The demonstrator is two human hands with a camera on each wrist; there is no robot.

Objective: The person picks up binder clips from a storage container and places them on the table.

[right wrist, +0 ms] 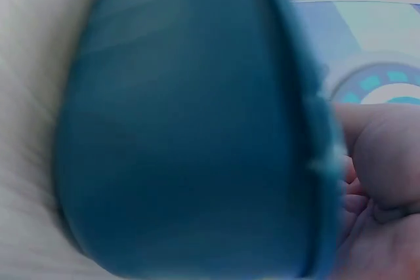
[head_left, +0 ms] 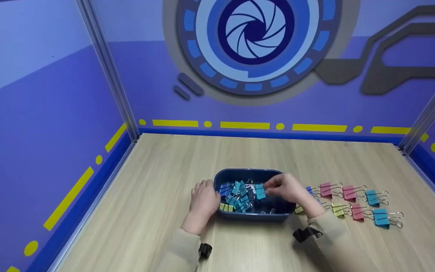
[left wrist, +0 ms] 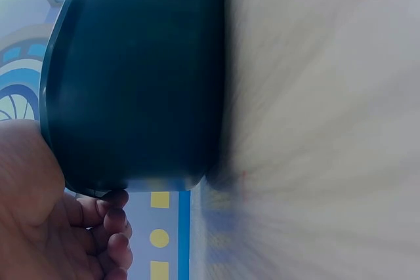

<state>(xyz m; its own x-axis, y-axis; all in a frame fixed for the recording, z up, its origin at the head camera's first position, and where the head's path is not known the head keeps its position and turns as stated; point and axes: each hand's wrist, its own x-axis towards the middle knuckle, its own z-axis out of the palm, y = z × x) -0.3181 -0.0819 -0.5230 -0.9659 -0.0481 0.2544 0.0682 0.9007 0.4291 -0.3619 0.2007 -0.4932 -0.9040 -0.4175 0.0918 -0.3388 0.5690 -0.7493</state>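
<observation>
A dark blue plastic bin [head_left: 255, 217] holds a pile of binder clips, mostly teal [head_left: 236, 200], with a blue one [head_left: 224, 190] and a yellow one [head_left: 226, 207] on the left. My left hand [head_left: 205, 198] grips the bin's left rim; in the left wrist view its fingers [left wrist: 117, 221] curl by the bin's edge. Over the bin's right half, my right hand [head_left: 287, 188] pinches a teal binder clip [head_left: 260, 192] between thumb and fingers. The bin wall [right wrist: 184, 122] hides that clip in the right wrist view.
Right of the bin, two rows of binder clips lie on the wooden table [head_left: 138, 211]: pink [head_left: 326, 190], yellow [head_left: 338, 210], teal [head_left: 381, 218] and blue ones. My right forearm partly covers the nearest. Purple-blue panels [head_left: 134, 83] stand around the table.
</observation>
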